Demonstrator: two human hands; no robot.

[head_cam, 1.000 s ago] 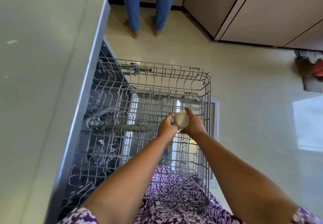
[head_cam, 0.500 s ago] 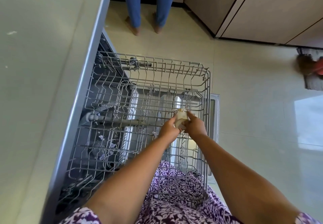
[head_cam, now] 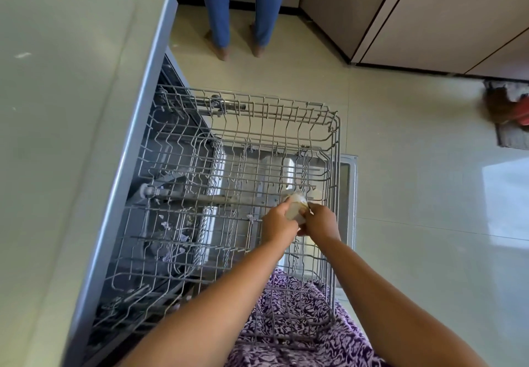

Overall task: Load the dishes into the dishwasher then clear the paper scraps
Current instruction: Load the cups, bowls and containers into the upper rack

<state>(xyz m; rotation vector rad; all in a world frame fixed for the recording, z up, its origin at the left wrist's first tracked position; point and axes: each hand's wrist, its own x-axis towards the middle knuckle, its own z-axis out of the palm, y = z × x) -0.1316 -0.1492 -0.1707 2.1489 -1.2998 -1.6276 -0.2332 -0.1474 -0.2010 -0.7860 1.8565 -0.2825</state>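
Beside the pale countertop (head_cam: pixel 57 137), the dishwasher's pulled-out wire rack (head_cam: pixel 333 126) fills the middle, its inner end dark under the counter's edge. A standing person's legs (head_cam: pixel 217 9) are cut off at the top. Over the rack's right side, the left hand (head_cam: pixel 277 225) and right hand (head_cam: pixel 322 225) both grip a small pale cup (head_cam: pixel 294 212), too blurred to read, with fingers curled round it.

Rack (head_cam: pixel 335 143) out beside the counter (head_cam: pixel 57 137)
The counter lies at the rack's 9 o'clock. A cup (head_cam: pixel 296 209) sits between the left hand (head_cam: pixel 279 223) and right hand (head_cam: pixel 320 223), over the rack's 3 o'clock side. A person's legs (head_cam: pixel 237 9) stand at 12 o'clock, cabinets (head_cam: pixel 429 14) at 1, a mat (head_cam: pixel 512 135) at 2.
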